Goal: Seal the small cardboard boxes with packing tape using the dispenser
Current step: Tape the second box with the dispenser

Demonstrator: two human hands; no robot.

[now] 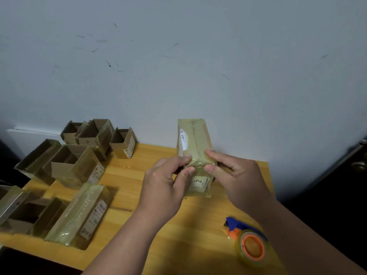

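Note:
A small cardboard box (195, 143), wrapped in yellowish clear tape with a white label on its side, is held tilted above the wooden table (139, 187). My left hand (164, 183) grips its near left edge, thumb pressing the taped end. My right hand (236, 179) grips the near right edge, thumb on the same end. The tape dispenser (248, 241), blue and orange with a clear tape roll, lies on the table under my right forearm, untouched.
A closed taped box (79, 213) lies at the near left. Several open cardboard boxes (79, 161) crowd the table's left side and back left corner. A pale wall rises right behind the table. The table's right edge drops into a dark area.

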